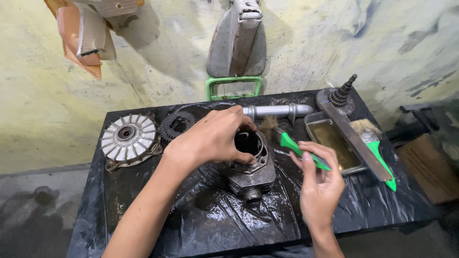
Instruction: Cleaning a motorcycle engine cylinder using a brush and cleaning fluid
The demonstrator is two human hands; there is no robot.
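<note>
You had the finned engine cylinder [251,169] in the middle of the black plastic-covered bench [119,200], lying with its open bore turned up toward you. Your left hand [210,138] sat over the cylinder's top left rim, fingers curled down and gripping the edge of the bore to steady it. Your right hand [318,179], just right of the cylinder, was closed around the green handle of a paintbrush [294,145], its dirty bristles touching the cylinder's upper right rim.

That cylinder looked like cast metal, so it was probably heavy and fully stiff; it would not have given under your grip. It gleamed wet and oily, as did the plastic under it, so it likely slid easily. The rim of the bore and the finned body were your surest holds; the fins looked thin enough to chip if knocked.

Right of the cylinder stood a metal tray [311,125] of brownish liquid, with a long flat metal bar [356,142] and a second green-handled brush [375,145] lying across it. Behind the cylinder lay a grey tube [277,111]; to its left, a dark sprocket [178,125] and a ribbed round hub cover [129,138].
</note>
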